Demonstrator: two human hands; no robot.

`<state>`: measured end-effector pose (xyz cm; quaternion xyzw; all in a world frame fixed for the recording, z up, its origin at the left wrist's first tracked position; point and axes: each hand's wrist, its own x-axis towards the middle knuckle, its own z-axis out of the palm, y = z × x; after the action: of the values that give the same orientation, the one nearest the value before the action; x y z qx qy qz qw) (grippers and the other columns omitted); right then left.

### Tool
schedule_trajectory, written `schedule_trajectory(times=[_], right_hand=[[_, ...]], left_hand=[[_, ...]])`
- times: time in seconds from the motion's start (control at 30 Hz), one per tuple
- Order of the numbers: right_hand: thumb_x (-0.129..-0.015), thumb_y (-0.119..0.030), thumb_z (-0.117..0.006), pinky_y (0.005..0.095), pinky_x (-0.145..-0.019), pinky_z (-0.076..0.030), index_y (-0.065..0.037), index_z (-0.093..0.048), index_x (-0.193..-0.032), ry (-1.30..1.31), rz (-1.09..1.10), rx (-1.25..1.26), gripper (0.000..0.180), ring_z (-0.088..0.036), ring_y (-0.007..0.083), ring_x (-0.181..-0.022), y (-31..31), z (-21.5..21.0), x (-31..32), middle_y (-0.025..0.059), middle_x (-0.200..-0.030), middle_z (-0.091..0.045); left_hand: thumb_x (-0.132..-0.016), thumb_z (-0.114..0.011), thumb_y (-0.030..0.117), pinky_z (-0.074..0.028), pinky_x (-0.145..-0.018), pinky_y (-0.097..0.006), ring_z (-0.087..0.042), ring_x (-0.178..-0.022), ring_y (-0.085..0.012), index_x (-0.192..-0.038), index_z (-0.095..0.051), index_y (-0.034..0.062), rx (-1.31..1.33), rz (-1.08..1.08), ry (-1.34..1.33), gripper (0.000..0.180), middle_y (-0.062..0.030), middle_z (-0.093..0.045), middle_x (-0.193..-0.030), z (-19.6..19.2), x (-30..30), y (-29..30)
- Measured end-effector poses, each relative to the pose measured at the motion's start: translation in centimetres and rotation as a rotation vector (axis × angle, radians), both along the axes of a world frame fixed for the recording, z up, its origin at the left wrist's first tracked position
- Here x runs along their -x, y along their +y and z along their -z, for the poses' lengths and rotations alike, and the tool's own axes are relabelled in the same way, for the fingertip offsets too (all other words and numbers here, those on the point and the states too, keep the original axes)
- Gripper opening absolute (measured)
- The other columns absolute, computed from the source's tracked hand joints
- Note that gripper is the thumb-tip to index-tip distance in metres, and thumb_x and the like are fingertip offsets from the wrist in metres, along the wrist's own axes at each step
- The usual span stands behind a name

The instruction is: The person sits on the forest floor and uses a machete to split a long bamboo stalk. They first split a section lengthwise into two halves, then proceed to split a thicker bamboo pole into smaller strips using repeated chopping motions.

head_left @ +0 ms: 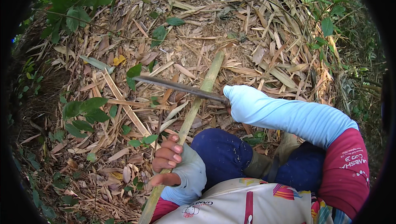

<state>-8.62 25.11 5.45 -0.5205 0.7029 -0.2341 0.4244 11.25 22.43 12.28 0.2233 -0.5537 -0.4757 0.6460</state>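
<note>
A long greenish bamboo strip (192, 117) slants from the lower edge up to the leaf litter ahead. My left hand (168, 156) is closed round its lower part, with the fingers curled over it. Across the strip's upper part lies the dark blade of a machete (171, 84), its tip pointing left. My right hand (227, 106) grips the machete at the handle end. The light blue sleeve hides most of that hand, so the handle barely shows. Whether the blade touches the strip or hovers just above it, I cannot tell.
Dry bamboo leaves (194, 38) cover the ground. A pale split strip (126, 104) lies to the left, near a green leafy plant (86, 114). More foliage (328, 24) grows at the far right. My bent knee (220, 150) in blue trousers is close to the strip.
</note>
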Motion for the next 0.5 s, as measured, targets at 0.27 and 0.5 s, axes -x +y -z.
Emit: schedule_trajectory(times=[0.27, 0.5], right_hand=[[-0.078, -0.010, -0.070, 0.0458, -0.067, -0.051, -0.006, -0.059, -0.096, 0.004, -0.019, 0.065, 0.022, -0.064, 0.0408, -0.076, 0.2, 0.3, -0.3, 0.0203, -0.077, -0.064], [-0.078, -0.009, -0.071, 0.0465, -0.069, -0.051, -0.005, -0.058, -0.095, -0.017, -0.050, 0.064, 0.022, -0.066, 0.0414, -0.079, 0.4, -0.3, -0.6, 0.0201, -0.079, -0.064]], left_hand=[[-0.102, -0.028, 0.063, -0.041, -0.093, -0.048, -0.051, -0.078, -0.0213, -0.081, -0.047, 0.0122, 0.010, 0.021, 0.025, 0.057, -0.0039, -0.048, -0.073, 0.6, -0.6, -0.5], [-0.099, -0.033, 0.065, -0.048, -0.093, -0.048, -0.058, -0.077, -0.0221, -0.072, -0.053, 0.0139, -0.054, -0.025, 0.078, 0.061, -0.0030, -0.055, -0.069, 0.2, -0.3, -0.8]])
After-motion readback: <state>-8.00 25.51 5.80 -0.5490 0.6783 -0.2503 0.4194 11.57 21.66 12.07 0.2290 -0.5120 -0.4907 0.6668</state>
